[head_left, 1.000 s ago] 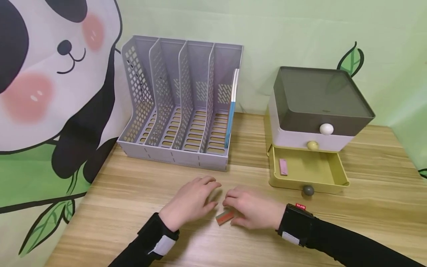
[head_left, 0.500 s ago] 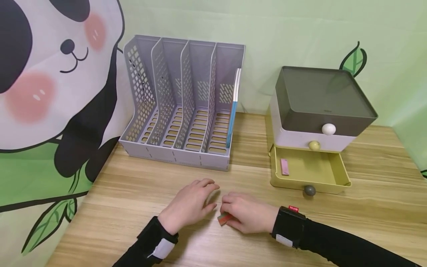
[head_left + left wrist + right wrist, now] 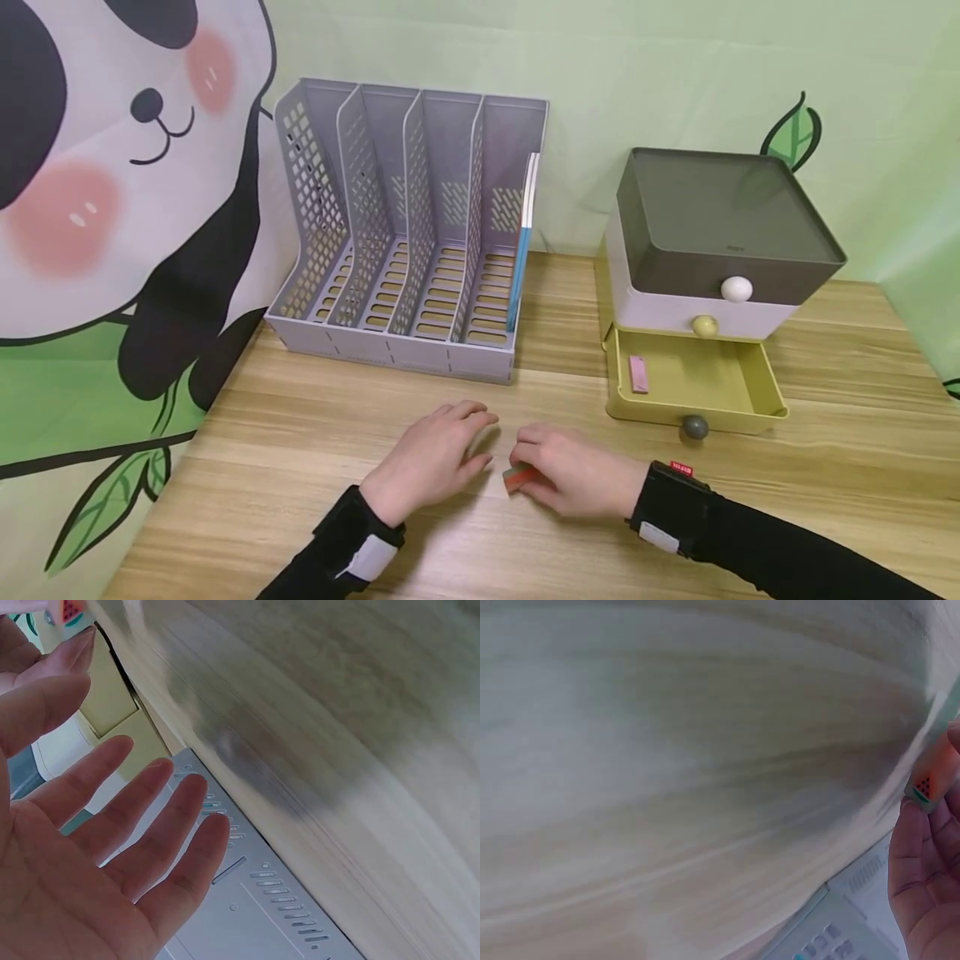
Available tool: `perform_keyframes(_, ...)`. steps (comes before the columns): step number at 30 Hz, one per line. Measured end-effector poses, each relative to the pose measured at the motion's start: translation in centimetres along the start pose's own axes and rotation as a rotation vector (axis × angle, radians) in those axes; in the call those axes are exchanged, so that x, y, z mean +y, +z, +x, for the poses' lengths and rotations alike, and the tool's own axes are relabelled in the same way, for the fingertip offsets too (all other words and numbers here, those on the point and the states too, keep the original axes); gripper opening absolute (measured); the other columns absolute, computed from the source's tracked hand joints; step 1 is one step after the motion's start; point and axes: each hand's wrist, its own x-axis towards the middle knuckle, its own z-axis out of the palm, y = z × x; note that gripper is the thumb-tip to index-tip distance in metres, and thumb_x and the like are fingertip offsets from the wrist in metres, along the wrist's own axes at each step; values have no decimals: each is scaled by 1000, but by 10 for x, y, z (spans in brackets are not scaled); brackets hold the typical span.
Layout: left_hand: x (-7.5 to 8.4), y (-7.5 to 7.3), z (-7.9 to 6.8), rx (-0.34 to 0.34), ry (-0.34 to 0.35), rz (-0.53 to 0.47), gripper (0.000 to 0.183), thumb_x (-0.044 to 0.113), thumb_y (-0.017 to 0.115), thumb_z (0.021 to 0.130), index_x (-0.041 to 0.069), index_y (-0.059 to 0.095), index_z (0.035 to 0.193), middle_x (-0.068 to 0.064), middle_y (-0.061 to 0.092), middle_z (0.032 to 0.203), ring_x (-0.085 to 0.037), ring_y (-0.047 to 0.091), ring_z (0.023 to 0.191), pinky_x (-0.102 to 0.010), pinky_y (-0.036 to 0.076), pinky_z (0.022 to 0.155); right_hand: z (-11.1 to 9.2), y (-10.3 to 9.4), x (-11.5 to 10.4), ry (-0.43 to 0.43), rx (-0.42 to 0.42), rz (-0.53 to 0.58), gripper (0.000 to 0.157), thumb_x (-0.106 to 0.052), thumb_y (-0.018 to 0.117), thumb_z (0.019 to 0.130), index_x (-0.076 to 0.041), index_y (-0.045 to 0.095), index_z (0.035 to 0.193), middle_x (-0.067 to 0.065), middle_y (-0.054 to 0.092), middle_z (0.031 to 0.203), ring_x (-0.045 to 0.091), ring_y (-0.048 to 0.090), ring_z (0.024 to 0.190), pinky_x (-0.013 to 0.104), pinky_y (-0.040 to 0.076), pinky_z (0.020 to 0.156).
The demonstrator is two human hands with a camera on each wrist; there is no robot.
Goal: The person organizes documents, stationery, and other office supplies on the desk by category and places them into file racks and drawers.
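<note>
Thumb and fingers of my right hand [image 3: 576, 471] pinch a small orange-red and green eraser [image 3: 517, 478] near the front middle of the table. In the right wrist view the eraser [image 3: 928, 774] shows a watermelon print at its end, partly covered by fingers. My left hand [image 3: 426, 457] hovers to the left of it with relaxed fingers and an empty palm. Behind the right hand, the bottom yellow drawer [image 3: 697, 375] of a small drawer unit is pulled out. A pink block [image 3: 638, 374], much like an eraser, lies in its left side.
A grey-purple file rack [image 3: 390, 350] stands behind the left hand, with thin blue-and-white books [image 3: 519, 267] in its rightmost slot. The drawer unit's dark top box [image 3: 735, 208] is at the back right. A panda-print cloth [image 3: 225, 208] covers the left side.
The right hand's fingers have closed on the eraser, then moved slightly right and back with it. My left hand has hardly moved.
</note>
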Motion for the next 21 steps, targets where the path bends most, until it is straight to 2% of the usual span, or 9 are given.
perform_keyframes(5,4,0,6,20,2,-21,46,28,66,87,8,57,128,-10,56,127,-26,55,113,-40,46,96,-11,-12,4,62,36,8,13,-15,69,82,-12,63,93,-6,53,87,6,51,74,20,49,68)
perform_keyframes(12,12,0,21,35,3,-38,45,27,64,88,10,56,129,-9,57,127,-25,55,114,-40,46,97,-27,-42,11,135,123,-61,15,-16,72,79,-14,64,92,-8,54,86,4,52,70,21,50,61)
perform_keyframes(21,30,-3,50,60,71,-27,45,25,64,88,9,55,129,-7,58,125,-23,58,108,-37,49,92,-51,-82,28,188,239,-124,16,-14,73,76,-17,61,86,-11,54,81,5,50,72,24,48,60)
